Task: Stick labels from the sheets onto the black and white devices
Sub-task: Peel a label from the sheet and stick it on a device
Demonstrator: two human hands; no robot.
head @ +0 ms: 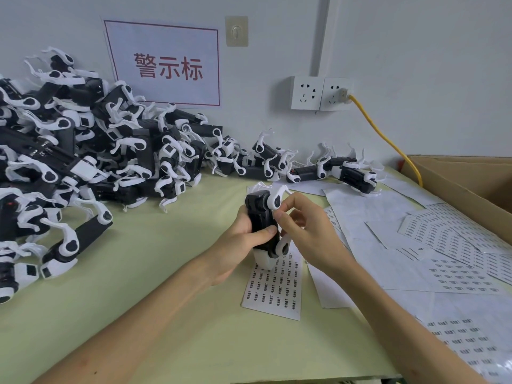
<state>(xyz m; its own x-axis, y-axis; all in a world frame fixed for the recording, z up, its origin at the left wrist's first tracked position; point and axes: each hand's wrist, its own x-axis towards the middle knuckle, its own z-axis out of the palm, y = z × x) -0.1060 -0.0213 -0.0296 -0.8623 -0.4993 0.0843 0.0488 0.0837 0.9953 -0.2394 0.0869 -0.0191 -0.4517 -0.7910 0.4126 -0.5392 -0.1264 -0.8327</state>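
Plastic device (pixel 261 217), matt black with glossy white parts; paper label sheet (pixel 273 292); smooth matt tabletop (pixel 155 273); cardboard box (pixel 457 187).

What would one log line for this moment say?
left hand: grips black and white device upright | right hand: pinches its side | label sheet: on table beneath

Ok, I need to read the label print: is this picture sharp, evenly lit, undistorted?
Head view: soft even light, no glare; wide-angle bowing toward the edges; print on the label sheet below the held device is too small and soft to read.
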